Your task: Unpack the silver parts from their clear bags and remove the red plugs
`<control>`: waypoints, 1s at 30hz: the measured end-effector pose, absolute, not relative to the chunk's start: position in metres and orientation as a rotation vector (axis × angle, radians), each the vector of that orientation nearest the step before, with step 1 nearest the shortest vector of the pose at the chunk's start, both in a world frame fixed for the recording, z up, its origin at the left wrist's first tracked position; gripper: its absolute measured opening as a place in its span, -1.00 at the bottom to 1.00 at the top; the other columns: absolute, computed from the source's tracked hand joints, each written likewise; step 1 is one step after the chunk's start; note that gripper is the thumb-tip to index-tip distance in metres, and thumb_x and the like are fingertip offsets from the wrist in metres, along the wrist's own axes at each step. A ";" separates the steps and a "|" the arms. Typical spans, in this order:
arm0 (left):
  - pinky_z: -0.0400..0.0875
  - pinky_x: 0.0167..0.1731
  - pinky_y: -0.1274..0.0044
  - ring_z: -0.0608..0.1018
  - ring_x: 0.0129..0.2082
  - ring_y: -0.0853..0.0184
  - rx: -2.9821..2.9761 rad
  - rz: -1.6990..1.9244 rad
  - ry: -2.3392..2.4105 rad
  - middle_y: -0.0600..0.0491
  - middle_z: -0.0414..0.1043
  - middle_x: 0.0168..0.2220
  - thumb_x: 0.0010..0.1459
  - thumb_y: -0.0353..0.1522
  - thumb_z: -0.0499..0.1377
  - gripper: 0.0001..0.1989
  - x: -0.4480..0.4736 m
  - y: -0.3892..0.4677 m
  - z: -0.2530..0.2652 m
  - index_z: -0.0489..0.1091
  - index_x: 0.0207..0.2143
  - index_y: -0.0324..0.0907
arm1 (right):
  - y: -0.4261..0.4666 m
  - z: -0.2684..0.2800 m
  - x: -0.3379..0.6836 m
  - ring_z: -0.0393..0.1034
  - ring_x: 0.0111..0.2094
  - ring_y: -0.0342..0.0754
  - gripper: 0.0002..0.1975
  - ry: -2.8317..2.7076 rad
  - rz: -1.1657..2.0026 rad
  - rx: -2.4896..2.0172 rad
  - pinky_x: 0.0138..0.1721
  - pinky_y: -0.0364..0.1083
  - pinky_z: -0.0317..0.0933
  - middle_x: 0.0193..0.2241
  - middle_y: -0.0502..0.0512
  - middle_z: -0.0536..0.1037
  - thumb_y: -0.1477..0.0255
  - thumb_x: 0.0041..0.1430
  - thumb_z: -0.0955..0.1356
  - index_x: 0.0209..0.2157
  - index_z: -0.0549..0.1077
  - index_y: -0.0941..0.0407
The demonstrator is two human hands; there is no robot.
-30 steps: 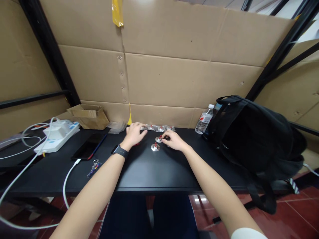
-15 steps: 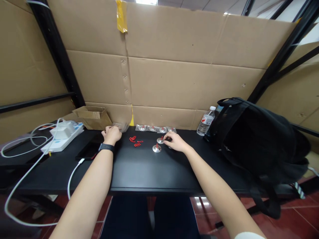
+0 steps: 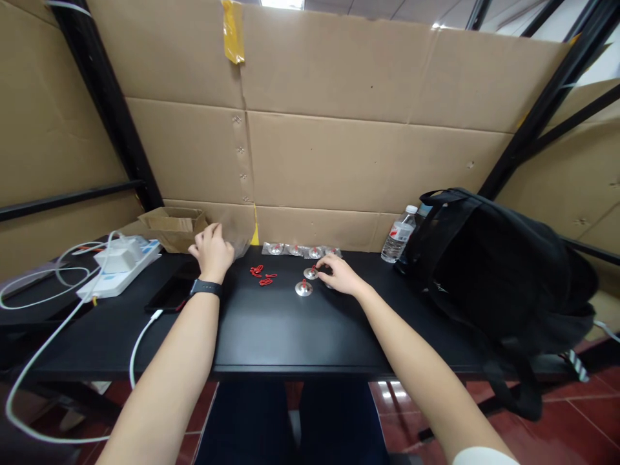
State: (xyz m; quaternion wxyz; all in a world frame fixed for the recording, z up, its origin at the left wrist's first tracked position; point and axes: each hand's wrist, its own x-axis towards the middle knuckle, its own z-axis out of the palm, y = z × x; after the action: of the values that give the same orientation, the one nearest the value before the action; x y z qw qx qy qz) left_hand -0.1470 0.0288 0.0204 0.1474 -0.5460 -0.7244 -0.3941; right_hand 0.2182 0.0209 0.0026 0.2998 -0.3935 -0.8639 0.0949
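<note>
My right hand [image 3: 338, 276] pinches the red cord loop on a small silver finger cymbal [image 3: 310, 274] that rests on the black table. A second finger cymbal [image 3: 303, 289] lies just in front of it, its red loop upright. Part of another shiny disc shows under my right palm. At the back left, my left hand [image 3: 213, 250], wearing a dark watch, has its fingers closed on a clear plastic bag [image 3: 238, 240]; the fingertips are partly hidden. Between the hands lie several loose red cords [image 3: 256, 270].
Along the back stand several bagged finger cymbals [image 3: 296, 250] in a row. Left are a paper bag [image 3: 177, 226], a white power strip [image 3: 121, 268] with cables, and a phone [image 3: 169, 290]. A water bottle [image 3: 398, 236] and black backpack [image 3: 504, 278] stand right; cardboard [image 3: 329, 161] walls the back.
My left hand has risen a little from the table, and the clear plastic lifts with it. My right hand stays at the same cymbal. The view has shifted very slightly.
</note>
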 end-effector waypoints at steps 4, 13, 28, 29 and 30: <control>0.12 0.09 0.16 0.26 0.22 -0.01 -1.916 -1.105 -1.754 -0.09 0.26 0.30 0.21 -0.46 0.02 -0.44 -0.101 0.022 0.029 0.26 0.27 -0.09 | 0.024 -0.007 0.213 0.29 0.13 0.14 -0.61 -2.333 0.134 -1.119 0.10 0.12 0.16 0.09 0.24 0.45 0.44 0.28 0.34 0.14 0.43 0.01; 0.12 0.07 0.17 0.31 0.17 0.03 -2.484 -0.717 -1.323 -0.04 0.45 0.12 0.28 -0.40 0.07 -0.68 -0.024 0.002 0.007 0.51 0.00 0.01 | 0.019 -0.007 0.204 0.31 0.08 0.10 -0.65 -2.450 0.029 -1.275 0.03 0.04 0.10 0.11 0.15 0.49 0.49 0.36 0.24 0.09 0.48 0.01; 0.04 -0.12 0.29 0.51 -0.18 0.17 -2.767 -0.406 -1.234 -0.02 0.58 -0.40 0.25 -0.44 0.18 -0.77 -0.006 -0.019 0.022 0.61 -0.38 -0.05 | 0.022 -0.002 0.197 0.41 -0.11 0.04 -0.83 -2.510 -0.105 -1.326 -0.08 -0.02 -0.03 -0.21 0.13 0.64 0.42 0.33 0.35 -0.22 0.62 0.07; 0.04 -0.12 0.29 0.51 -0.19 0.18 -2.787 -0.409 -1.247 -0.01 0.59 -0.41 0.24 -0.44 0.18 -0.77 -0.007 -0.019 0.022 0.62 -0.39 -0.04 | 0.020 -0.001 0.197 0.42 -0.11 0.04 -0.84 -2.512 -0.109 -1.318 -0.08 -0.02 -0.04 -0.22 0.12 0.65 0.42 0.32 0.35 -0.23 0.62 0.07; 0.03 -0.12 0.29 0.52 -0.21 0.19 -2.806 -0.416 -1.257 -0.01 0.59 -0.42 0.23 -0.45 0.19 -0.77 -0.008 -0.018 0.021 0.62 -0.39 -0.04 | 0.019 0.000 0.198 0.42 -0.11 0.04 -0.84 -2.512 -0.113 -1.312 -0.08 -0.02 -0.04 -0.23 0.12 0.65 0.42 0.32 0.36 -0.23 0.62 0.06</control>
State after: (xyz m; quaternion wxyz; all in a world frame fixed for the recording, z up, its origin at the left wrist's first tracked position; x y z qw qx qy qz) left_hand -0.0084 -0.0183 0.0213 0.0194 -0.9042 -0.4051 -0.1341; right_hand 0.1978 0.0188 0.0001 0.1523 -0.4571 -0.8754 -0.0393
